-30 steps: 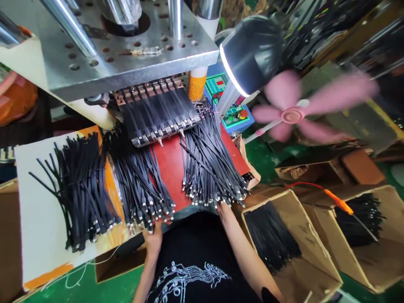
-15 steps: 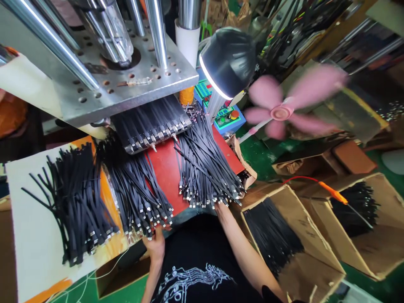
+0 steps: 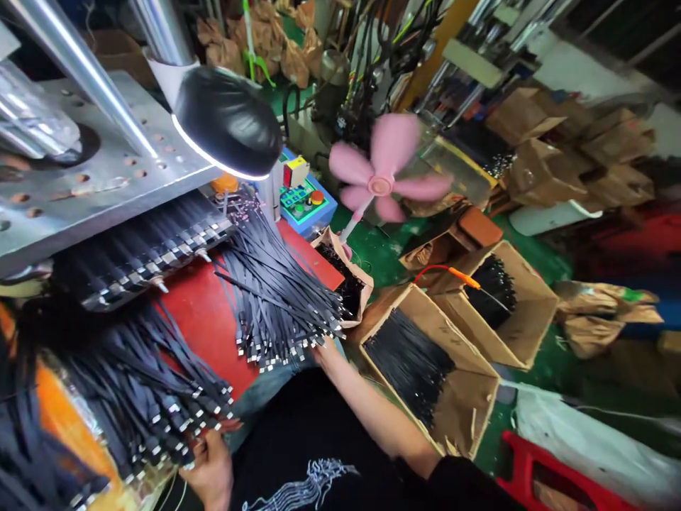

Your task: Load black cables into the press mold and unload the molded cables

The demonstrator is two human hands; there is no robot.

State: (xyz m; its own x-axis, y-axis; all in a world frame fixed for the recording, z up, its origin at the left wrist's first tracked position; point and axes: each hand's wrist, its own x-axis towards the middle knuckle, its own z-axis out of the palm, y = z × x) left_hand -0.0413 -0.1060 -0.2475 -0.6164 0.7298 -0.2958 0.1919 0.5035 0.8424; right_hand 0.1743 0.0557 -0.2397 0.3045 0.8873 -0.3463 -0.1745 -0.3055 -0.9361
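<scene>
A spread bundle of black USB cables (image 3: 154, 383) with silver plugs lies at the left of the red tabletop (image 3: 199, 319). My left hand (image 3: 213, 461) is at the plug ends of this bundle, its visible fingers apart and partly hidden by the cables. A second bundle of black cables (image 3: 287, 284) fans out on the right of the tabletop. My right hand (image 3: 323, 349) reaches to its plug ends; the fingers are hidden beneath the cables. Between the bundles and the press, a metal fixture (image 3: 149, 255) holds a row of cables with silver connectors.
A steel press plate (image 3: 117, 188) and a black-covered lamp (image 3: 228, 121) stand over the table. Behind are a blue control box (image 3: 306, 209) and a pink fan (image 3: 380, 186). Cardboard boxes (image 3: 468, 419) with black cables stand at the right, near a red stool (image 3: 553, 475).
My view has swung to the right, so the press and bundles appear further left. Both hands stay at the plug ends of the same bundles.
</scene>
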